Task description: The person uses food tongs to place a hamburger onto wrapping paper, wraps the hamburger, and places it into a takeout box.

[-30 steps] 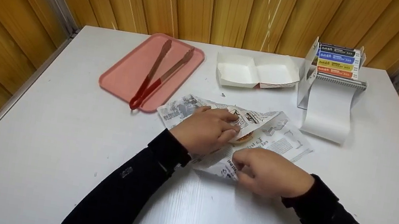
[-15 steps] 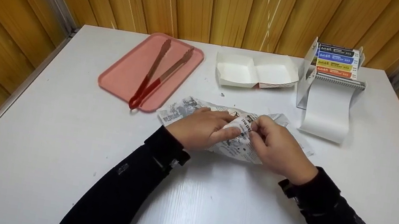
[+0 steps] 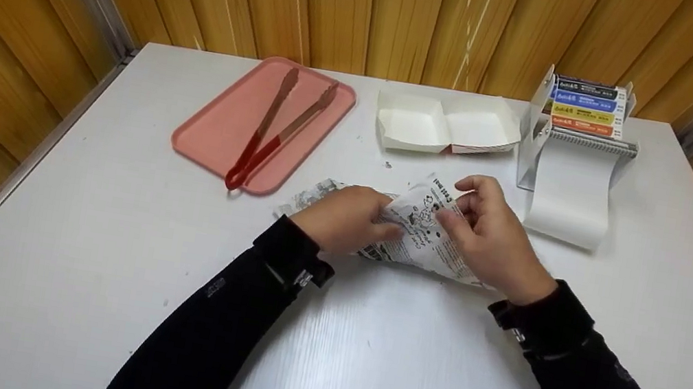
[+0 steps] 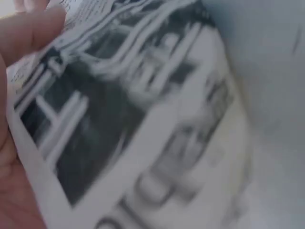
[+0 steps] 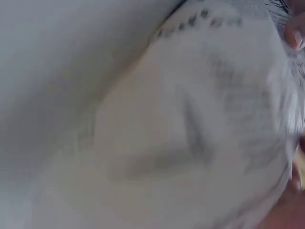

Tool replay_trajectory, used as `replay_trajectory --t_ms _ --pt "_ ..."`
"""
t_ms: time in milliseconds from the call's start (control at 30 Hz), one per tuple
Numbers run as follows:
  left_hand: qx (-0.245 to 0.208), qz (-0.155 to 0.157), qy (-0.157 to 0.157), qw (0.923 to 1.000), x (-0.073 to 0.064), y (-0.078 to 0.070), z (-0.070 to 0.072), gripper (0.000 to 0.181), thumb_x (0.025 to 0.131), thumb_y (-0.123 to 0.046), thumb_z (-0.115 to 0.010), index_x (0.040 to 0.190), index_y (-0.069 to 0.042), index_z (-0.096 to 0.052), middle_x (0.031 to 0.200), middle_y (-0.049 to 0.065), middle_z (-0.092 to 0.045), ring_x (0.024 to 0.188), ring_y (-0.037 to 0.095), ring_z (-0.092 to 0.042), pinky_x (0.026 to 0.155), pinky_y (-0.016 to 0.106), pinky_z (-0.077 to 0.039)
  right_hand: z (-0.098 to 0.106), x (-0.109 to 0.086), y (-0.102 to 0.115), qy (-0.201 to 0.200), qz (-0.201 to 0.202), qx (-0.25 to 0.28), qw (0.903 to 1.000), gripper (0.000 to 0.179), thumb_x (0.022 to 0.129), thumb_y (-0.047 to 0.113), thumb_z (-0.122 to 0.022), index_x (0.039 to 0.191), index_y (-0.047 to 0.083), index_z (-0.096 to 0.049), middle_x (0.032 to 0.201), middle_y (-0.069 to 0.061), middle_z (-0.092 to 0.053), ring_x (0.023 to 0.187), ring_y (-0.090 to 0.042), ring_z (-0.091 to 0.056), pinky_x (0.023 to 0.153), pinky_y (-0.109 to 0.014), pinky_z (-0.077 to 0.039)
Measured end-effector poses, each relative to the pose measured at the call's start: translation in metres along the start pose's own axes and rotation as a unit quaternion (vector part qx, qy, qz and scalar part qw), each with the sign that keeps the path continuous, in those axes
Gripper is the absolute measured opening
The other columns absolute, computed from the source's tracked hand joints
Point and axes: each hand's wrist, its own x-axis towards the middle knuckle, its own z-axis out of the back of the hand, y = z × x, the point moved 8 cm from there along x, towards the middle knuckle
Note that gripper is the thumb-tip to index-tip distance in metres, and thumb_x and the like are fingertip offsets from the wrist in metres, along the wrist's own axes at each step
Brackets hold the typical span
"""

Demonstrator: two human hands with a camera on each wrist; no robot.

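Note:
A sheet of newsprint-patterned wrapping paper lies folded over in the middle of the table, its pointed flap standing up. The bun seen earlier is hidden inside it. My left hand holds the paper's left part, thumb in front and fingers tucked out of sight; the left wrist view shows its fingers along the printed paper. On the right side, my right hand has its thumb against the paper front, with the forefinger lifted and loosely bent beside the flap. In the right wrist view, blurred paper fills most of the frame.
A pink tray with red-handled tongs on it lies at the back left. Behind the paper stands an open white carton. To its right is a roll dispenser with its white strip hanging down.
My right hand has brought the near edge of the paper up over the bun, covering it, then eased its pinch and shifted up right. The left hand has gripped the left side.

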Motion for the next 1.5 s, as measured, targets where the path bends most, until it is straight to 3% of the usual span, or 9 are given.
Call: replay_trajectory --t_ms 167,367,467,633,767,1000,1200,1333,1500 --pt "-0.036 0.015 -0.003 0.9992 0.004 0.002 0.001 0.029 0.106 -0.036 -0.063 0.086 -0.016 -0.071 0.065 -0.008 -0.052 0.057 0.011 -0.045 0.061 0.029 -0.044 0.005 0.0 -0.016 0.069 -0.039 -0.006 0.9969 0.051 0.096 0.013 -0.076 0.134 0.006 -0.043 0.09 -0.006 -0.068 0.073 -0.011 -0.061 0.067 -0.023 -0.051" --pt "-0.083 0.037 -0.024 0.9956 0.006 0.005 0.005 0.016 0.104 -0.033 -0.067 0.098 -0.019 -0.072 0.076 -0.005 -0.063 0.062 0.011 -0.051 0.065 0.031 -0.049 0.005 0.004 -0.023 0.013 -0.05 -0.059 0.9969 0.048 0.099 0.013 -0.072 0.135 0.004 -0.041 0.093 -0.007 -0.066 0.078 -0.02 -0.062 0.072 -0.03 -0.051" --pt "-0.105 0.039 -0.052 0.9924 0.007 0.005 0.007 0.012 0.102 -0.029 -0.07 0.111 -0.021 -0.071 0.092 -0.006 -0.071 0.076 0.012 -0.061 0.08 0.034 -0.055 0.004 0.003 -0.018 -0.03 -0.02 -0.092 0.9951 0.042 0.098 0.011 -0.072 0.126 0.001 -0.043 0.096 -0.011 -0.06 0.082 -0.024 -0.057 0.074 -0.035 -0.047" --pt "-0.084 0.039 -0.094 0.9913 0.008 0.006 0.012 0.047 0.1 -0.028 -0.073 0.144 -0.024 -0.057 0.124 -0.004 -0.071 0.117 0.017 -0.066 0.108 0.041 -0.051 -0.003 -0.001 0.004 -0.067 0.103 -0.186 0.9748 0.032 0.094 0.013 -0.078 0.111 -0.001 -0.055 0.124 -0.023 -0.057 0.114 -0.039 -0.054 0.102 -0.051 -0.043" --pt "-0.049 0.043 -0.101 0.9928 0.011 0.005 0.013 0.063 0.1 -0.03 -0.073 0.157 -0.023 -0.046 0.148 0.003 -0.063 0.139 0.022 -0.058 0.118 0.044 -0.045 -0.021 -0.005 0.012 0.001 0.156 -0.247 0.9565 0.053 0.093 0.03 -0.08 0.135 0.004 -0.062 0.163 -0.02 -0.043 0.146 -0.046 -0.036 0.121 -0.063 -0.024" --pt "-0.041 0.051 -0.097 0.9931 0.014 0.009 0.012 0.067 0.101 -0.027 -0.072 0.16 -0.02 -0.041 0.148 0.01 -0.062 0.138 0.025 -0.058 0.117 0.043 -0.046 -0.045 -0.004 -0.006 0.143 0.09 -0.268 0.9483 0.076 0.104 0.041 -0.063 0.166 0.01 -0.031 0.174 -0.011 -0.026 0.161 -0.039 -0.021 0.13 -0.064 -0.009" --pt "-0.018 0.042 -0.09 0.9948 0.014 0.008 0.009 0.05 0.104 -0.028 -0.067 0.152 -0.018 -0.056 0.152 0.006 -0.059 0.143 0.023 -0.054 0.121 0.041 -0.043 -0.046 -0.002 -0.005 0.159 0.097 -0.264 0.9463 0.08 0.102 0.043 -0.067 0.165 0.009 -0.032 0.169 -0.016 -0.037 0.157 -0.039 -0.031 0.129 -0.063 -0.017" --pt "0.04 0.035 -0.086 0.9949 0.011 0.006 0.008 0.04 0.106 -0.033 -0.063 0.144 -0.021 -0.064 0.149 0.002 -0.06 0.14 0.023 -0.056 0.119 0.044 -0.039 -0.046 0.005 -0.002 0.164 0.095 -0.259 0.9473 0.085 0.094 0.041 -0.078 0.162 0.008 -0.037 0.163 -0.015 -0.046 0.152 -0.039 -0.039 0.127 -0.061 -0.023" --pt "0.114 0.02 -0.068 0.991 0.007 0.001 0.006 0.054 0.1 -0.046 -0.068 0.15 -0.026 -0.06 0.16 0.001 -0.05 0.148 0.028 -0.046 0.116 0.05 -0.033 -0.047 0.018 -0.004 0.185 0.068 -0.258 0.9458 0.097 0.082 0.039 -0.089 0.16 0.009 -0.04 0.158 -0.013 -0.05 0.149 -0.037 -0.042 0.127 -0.058 -0.025"
